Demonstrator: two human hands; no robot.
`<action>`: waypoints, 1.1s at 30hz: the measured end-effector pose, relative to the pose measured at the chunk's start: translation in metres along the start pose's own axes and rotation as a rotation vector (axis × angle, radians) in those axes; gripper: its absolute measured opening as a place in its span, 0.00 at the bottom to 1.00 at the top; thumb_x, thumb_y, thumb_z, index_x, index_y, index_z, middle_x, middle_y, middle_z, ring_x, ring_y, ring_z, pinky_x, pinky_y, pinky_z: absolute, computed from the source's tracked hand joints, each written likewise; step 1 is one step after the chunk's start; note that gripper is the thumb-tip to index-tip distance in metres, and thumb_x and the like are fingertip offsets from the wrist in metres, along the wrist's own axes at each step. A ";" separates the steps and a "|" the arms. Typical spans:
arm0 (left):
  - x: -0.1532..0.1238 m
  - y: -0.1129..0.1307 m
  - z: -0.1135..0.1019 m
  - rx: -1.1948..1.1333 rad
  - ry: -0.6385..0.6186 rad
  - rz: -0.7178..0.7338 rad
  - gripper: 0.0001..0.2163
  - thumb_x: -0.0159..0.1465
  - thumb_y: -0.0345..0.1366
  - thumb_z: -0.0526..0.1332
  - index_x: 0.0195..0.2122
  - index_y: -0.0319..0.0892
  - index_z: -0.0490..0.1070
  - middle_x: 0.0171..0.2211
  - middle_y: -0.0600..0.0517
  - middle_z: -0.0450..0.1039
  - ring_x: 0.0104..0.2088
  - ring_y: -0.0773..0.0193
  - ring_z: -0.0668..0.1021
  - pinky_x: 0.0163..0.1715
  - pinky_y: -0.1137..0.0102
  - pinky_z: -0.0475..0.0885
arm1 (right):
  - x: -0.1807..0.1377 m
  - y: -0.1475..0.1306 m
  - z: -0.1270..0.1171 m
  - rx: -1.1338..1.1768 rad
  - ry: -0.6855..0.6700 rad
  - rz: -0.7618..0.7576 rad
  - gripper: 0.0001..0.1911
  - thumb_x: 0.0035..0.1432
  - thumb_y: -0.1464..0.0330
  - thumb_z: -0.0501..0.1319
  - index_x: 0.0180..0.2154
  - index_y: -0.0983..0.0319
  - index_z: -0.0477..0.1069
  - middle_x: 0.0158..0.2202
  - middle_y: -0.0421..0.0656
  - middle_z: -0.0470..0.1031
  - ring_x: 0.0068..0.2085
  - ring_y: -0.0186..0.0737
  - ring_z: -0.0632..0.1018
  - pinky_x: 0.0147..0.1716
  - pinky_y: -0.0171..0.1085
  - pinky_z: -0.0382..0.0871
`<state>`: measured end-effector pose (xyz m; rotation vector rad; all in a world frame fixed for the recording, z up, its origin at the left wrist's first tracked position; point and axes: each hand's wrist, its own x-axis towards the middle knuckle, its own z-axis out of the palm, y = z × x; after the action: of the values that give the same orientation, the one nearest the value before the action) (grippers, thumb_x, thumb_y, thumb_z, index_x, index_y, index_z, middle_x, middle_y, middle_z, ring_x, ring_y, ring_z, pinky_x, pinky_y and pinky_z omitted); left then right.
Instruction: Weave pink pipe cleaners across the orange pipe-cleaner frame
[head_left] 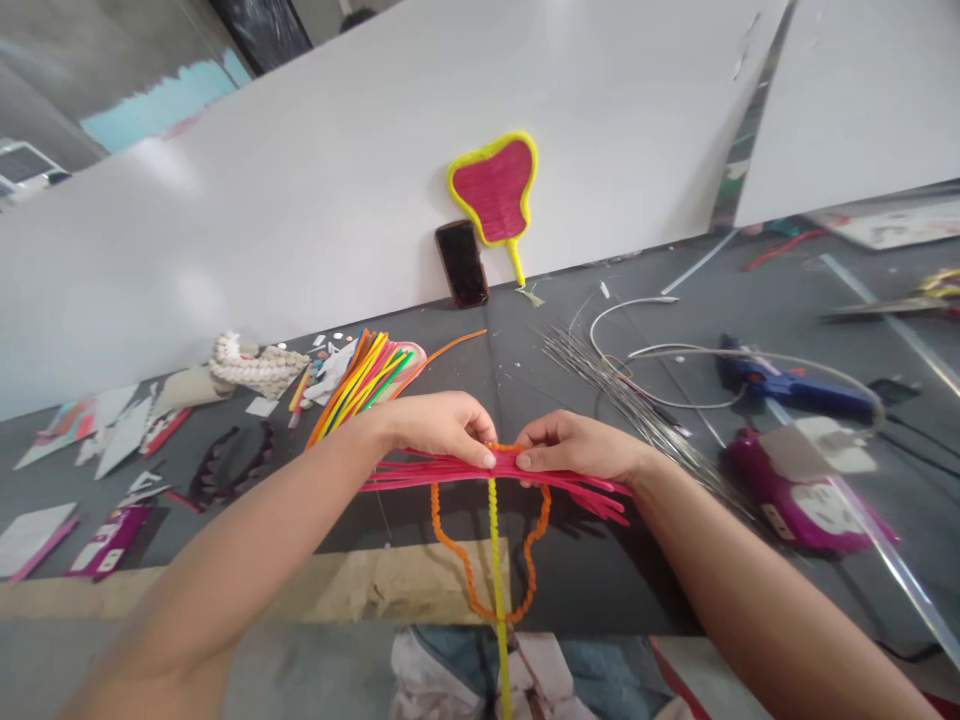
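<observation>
Both my hands meet at the middle of a bundle of pink pipe cleaners, which lies crosswise over an orange twisted pipe-cleaner frame. My left hand pinches the bundle with thumb and fingers. Close beside it, my right hand grips the same strands, its thumb near the left thumb. Down the frame's centre runs a yellow twisted stem, reaching past the table edge toward my lap. The frame's upper part is mostly hidden by my fingers and the pink strands, whose loose ends fan out to both sides.
Against the white panel lean a yellow-rimmed pink fan and a phone. Multicoloured pipe cleaners lie left of centre. To the right are thin wires, a blue glue gun and a magenta power strip with cords.
</observation>
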<state>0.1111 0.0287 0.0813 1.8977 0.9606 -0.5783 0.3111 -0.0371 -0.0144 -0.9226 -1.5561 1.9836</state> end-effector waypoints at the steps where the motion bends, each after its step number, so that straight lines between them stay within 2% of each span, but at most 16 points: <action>1: -0.002 -0.001 -0.002 -0.015 -0.003 -0.017 0.13 0.53 0.43 0.64 0.35 0.40 0.76 0.31 0.54 0.76 0.32 0.66 0.74 0.32 0.74 0.66 | 0.000 0.001 -0.001 -0.008 -0.004 -0.004 0.20 0.51 0.53 0.66 0.32 0.64 0.77 0.28 0.39 0.76 0.28 0.31 0.70 0.29 0.31 0.60; 5: -0.008 -0.006 -0.007 -0.081 -0.004 -0.078 0.12 0.52 0.42 0.65 0.34 0.40 0.77 0.30 0.54 0.77 0.31 0.66 0.75 0.32 0.74 0.67 | 0.001 0.001 -0.001 -0.002 -0.010 -0.011 0.19 0.51 0.54 0.66 0.32 0.64 0.76 0.28 0.38 0.76 0.27 0.31 0.70 0.28 0.31 0.60; 9: -0.004 -0.010 -0.003 -0.102 0.001 -0.063 0.10 0.53 0.41 0.64 0.33 0.40 0.76 0.28 0.55 0.75 0.29 0.68 0.74 0.30 0.74 0.66 | -0.001 -0.001 0.000 -0.014 -0.011 -0.005 0.18 0.51 0.54 0.66 0.32 0.64 0.76 0.28 0.38 0.76 0.27 0.31 0.70 0.28 0.31 0.60; 14: 0.003 -0.010 0.004 -0.138 0.033 -0.026 0.10 0.55 0.42 0.63 0.32 0.41 0.75 0.26 0.57 0.73 0.27 0.69 0.72 0.27 0.75 0.64 | -0.002 -0.004 0.003 0.048 -0.068 -0.020 0.19 0.54 0.53 0.64 0.38 0.63 0.76 0.33 0.41 0.79 0.33 0.34 0.75 0.34 0.33 0.66; 18: 0.001 -0.006 0.000 -0.106 0.005 -0.018 0.10 0.54 0.41 0.63 0.33 0.42 0.76 0.28 0.57 0.74 0.29 0.68 0.73 0.30 0.74 0.64 | 0.000 -0.004 0.006 -0.004 -0.006 -0.028 0.17 0.53 0.54 0.64 0.32 0.63 0.76 0.29 0.40 0.78 0.30 0.34 0.74 0.32 0.32 0.64; 23: -0.008 -0.007 -0.007 -0.047 -0.034 -0.061 0.11 0.51 0.41 0.64 0.33 0.42 0.76 0.30 0.56 0.75 0.31 0.66 0.74 0.32 0.74 0.64 | 0.001 -0.005 0.006 -0.047 0.011 -0.035 0.15 0.54 0.56 0.63 0.31 0.63 0.76 0.28 0.39 0.77 0.28 0.32 0.71 0.28 0.32 0.61; 33: -0.007 -0.011 0.002 -0.035 -0.003 -0.090 0.10 0.51 0.41 0.63 0.32 0.43 0.75 0.30 0.56 0.74 0.34 0.64 0.74 0.35 0.72 0.64 | 0.002 -0.005 0.008 -0.093 0.046 -0.024 0.13 0.54 0.58 0.62 0.30 0.63 0.75 0.27 0.39 0.77 0.28 0.33 0.71 0.28 0.31 0.62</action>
<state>0.0983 0.0277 0.0796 1.8294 1.0517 -0.6133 0.3034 -0.0395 -0.0086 -0.9743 -1.6382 1.8736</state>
